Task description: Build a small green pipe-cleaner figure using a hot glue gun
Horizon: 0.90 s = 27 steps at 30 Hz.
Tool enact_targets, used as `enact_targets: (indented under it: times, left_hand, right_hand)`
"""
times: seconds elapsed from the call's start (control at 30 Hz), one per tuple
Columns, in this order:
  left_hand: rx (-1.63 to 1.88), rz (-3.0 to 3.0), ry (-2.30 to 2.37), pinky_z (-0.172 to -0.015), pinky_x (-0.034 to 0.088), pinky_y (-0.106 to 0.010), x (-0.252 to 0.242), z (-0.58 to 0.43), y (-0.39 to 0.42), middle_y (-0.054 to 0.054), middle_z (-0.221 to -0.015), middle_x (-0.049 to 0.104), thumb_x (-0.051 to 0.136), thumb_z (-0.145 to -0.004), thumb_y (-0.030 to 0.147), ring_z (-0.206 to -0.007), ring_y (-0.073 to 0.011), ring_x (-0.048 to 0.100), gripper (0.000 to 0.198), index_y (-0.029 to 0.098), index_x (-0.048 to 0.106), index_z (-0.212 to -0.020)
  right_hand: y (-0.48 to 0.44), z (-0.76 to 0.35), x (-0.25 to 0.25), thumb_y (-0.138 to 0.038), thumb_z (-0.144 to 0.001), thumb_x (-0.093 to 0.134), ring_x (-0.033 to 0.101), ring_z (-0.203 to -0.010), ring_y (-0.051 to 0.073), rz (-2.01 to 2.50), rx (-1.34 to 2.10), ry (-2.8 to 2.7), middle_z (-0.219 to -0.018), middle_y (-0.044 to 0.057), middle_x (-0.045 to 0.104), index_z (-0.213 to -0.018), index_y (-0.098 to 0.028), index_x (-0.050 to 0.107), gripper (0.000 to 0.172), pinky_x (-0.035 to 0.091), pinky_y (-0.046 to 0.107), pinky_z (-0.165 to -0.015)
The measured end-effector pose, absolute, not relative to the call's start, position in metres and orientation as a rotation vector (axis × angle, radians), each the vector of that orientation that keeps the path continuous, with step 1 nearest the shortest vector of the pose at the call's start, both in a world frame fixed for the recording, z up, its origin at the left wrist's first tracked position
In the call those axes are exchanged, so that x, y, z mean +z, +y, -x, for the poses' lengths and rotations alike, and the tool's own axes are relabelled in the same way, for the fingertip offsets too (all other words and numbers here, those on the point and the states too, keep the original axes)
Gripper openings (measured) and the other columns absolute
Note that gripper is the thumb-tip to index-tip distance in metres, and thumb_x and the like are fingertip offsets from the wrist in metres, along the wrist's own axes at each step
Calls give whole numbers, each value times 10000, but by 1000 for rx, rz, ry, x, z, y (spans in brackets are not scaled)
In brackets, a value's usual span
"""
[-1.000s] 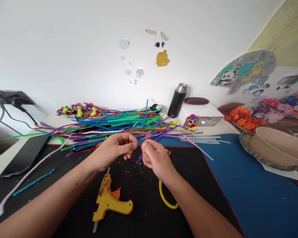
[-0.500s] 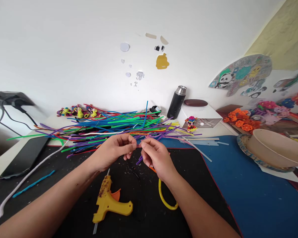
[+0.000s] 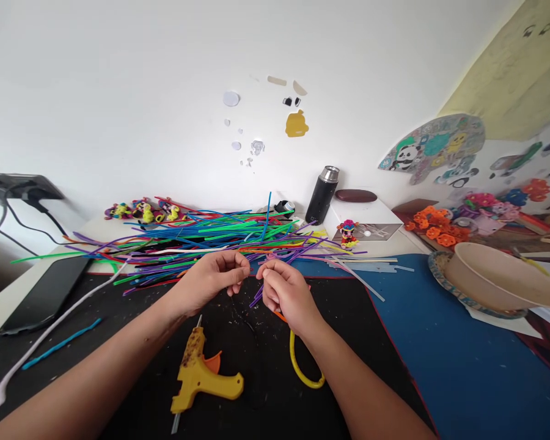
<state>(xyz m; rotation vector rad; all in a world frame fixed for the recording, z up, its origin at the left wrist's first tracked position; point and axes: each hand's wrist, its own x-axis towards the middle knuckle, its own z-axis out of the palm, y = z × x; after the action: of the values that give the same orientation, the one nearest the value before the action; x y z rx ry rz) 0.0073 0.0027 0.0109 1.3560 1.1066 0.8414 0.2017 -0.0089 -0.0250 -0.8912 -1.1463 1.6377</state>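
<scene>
My left hand (image 3: pixel 217 278) is raised over the black mat, its thumb and index finger pinched together. Facing it, my right hand (image 3: pixel 288 290) is curled in a similar pinch. A narrow gap separates the two sets of fingertips, and whatever they hold is too small or hidden to make out. Below the left hand a yellow hot glue gun (image 3: pixel 201 373) lies on its side, a clear glue stick poking from its rear. Under the right wrist shows a curved yellow loop (image 3: pixel 297 366), partly covered by the forearm. Behind both hands spreads a heap of coloured pipe cleaners (image 3: pixel 220 229).
At left lie a phone (image 3: pixel 46 293), a long white pipe cleaner (image 3: pixel 50 330) and a short blue twisted one (image 3: pixel 63 343). A black thermos (image 3: pixel 321 195), a white box (image 3: pixel 385 229) and a small figurine (image 3: pixel 348 233) stand behind. A bowl (image 3: pixel 499 281) sits at right.
My fingertips have drawn slightly apart; a small pinkish bit that showed between them is hardly visible now. The camera view has shifted a little.
</scene>
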Motion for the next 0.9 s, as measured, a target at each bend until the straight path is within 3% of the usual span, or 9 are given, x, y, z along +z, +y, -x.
enact_targets:
  times: [0.1,0.3,0.53,0.9]
  left_hand:
    - [843,-1363,1105,-576,461,-255,10,-7,3,39,-636,612,859,-759,487,-558,-124,551,341,197,684,-802]
    - [841,-1375,1094,-561,449,-250,9,-7,3,42,-633,615,848,-764,493,-554,-122,546,345,196,678,-809]
    - [857,-1363,1077,-580,461,-246,1,-4,4,43,-657,622,862,-785,489,-570,-115,561,345,185,704,-828]
    - [819,-1358,1086,-582,466,-254,1,-6,4,46,-651,619,882,-766,537,-566,-116,560,403,185,695,-826]
  right_hand:
    - [-9,-202,-26,-426,-905,690,361,-383,75,872,1648,-1168,-487,-125,399,-861,-203,636,233,250,236,-431]
    - [-6,-203,-30,-683,-924,724,371,-383,72,857,1628,-1196,-481,-108,416,-774,-214,583,513,242,237,-423]
    - [-3,-204,-35,-646,-876,805,398,-418,80,870,1614,-1199,-542,-92,526,-964,-208,639,477,225,222,-417]
    - [-4,-204,-34,-579,-878,798,402,-425,81,870,1617,-1217,-548,-90,534,-934,-213,624,409,250,233,-428]
